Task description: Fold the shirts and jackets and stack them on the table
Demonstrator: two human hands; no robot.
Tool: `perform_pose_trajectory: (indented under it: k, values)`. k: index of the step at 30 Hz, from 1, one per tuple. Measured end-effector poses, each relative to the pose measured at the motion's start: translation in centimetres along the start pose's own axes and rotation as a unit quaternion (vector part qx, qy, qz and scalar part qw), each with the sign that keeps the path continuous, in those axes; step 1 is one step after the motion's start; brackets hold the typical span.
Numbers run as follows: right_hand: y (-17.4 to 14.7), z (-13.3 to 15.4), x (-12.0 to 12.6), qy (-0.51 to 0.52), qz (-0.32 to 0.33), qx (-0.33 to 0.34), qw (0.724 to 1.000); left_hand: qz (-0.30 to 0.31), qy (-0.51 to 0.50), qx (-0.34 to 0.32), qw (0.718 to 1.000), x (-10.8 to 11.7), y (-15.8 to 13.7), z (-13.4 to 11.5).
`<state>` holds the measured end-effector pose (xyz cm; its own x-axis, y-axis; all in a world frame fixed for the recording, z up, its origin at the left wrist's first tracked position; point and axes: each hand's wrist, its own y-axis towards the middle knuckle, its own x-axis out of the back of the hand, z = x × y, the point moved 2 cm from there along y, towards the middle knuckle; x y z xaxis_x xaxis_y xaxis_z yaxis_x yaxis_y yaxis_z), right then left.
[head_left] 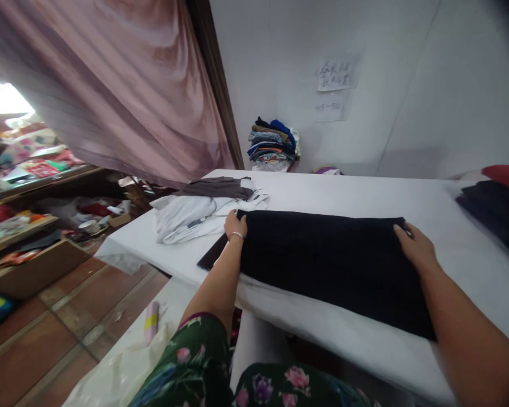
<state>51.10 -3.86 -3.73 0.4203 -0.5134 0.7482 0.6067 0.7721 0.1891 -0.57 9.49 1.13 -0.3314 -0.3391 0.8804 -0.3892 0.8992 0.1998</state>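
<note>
Your L grip (236,224) is closed on the far L corner of the black cloth (331,254); your R grip (418,249) is pinched on the far R corner. Cloth's spread flat on the counter (322,192), btwn your arms, w/ its near side by the counter's front edge; can't tell if any hangs over.

To do this well: pull evenly L & R so the top edge stays straight, square the corners, then smooth outward w/ flat palms, esp. the near R corner by your forearm.

Room: bare white surface shows behind the cloth & also btwn your R hand and the dark pile (498,215), so shift that way. L is tight: white garment (186,217) and grey garment (218,186) sit just past your L hand, w/ a dark flat piece (212,253) by that wrist. Don't drag those.
</note>
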Motion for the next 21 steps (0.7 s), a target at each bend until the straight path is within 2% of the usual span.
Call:
perform_pose_trajectory:
  k: [3, 6, 8, 10, 12, 14, 17, 21]
  values:
    - [0.0, -0.1, 0.3, 0.059, 0.003, -0.066, 0.996, 0.027, 0.011, 0.021, 0.999, 0.1, 0.4, -0.1]
    - [0.1, 0.1, 0.2, 0.036, 0.017, -0.058, 0.998, 0.012, 0.03, 0.012, 0.999, 0.7, 0.5, -1.2]
    - [0.2, 0.2, -0.1, 0.017, 0.013, -0.037, 0.999, -0.021, 0.046, -0.052, 0.997, 1.2, 0.1, -2.9]
    - [0.3, 0.1, -0.4, 0.001, 0.002, -0.023, 1.0, -0.03, 0.058, -0.167, 0.984, 1.0, -0.7, -5.4]
    - [0.4, 0.1, -0.6, -0.005, -0.004, -0.013, 1.0, 0.005, 0.061, -0.281, 0.958, 0.1, -2.0, -8.2]
    - [0.4, 0.0, -0.9, -0.009, -0.007, 0.0, 1.0, 0.061, 0.061, -0.348, 0.933, -1.4, -3.3, -10.8]
    - [0.0, 0.0, -1.0, -0.019, -0.022, 0.026, 0.999, 0.116, 0.078, -0.377, 0.915, -3.8, -4.8, -13.3]
    - [-0.3, 0.6, -0.6, -0.024, -0.049, 0.077, 0.996, 0.127, 0.086, -0.379, 0.912, -5.6, -5.7, -13.7]
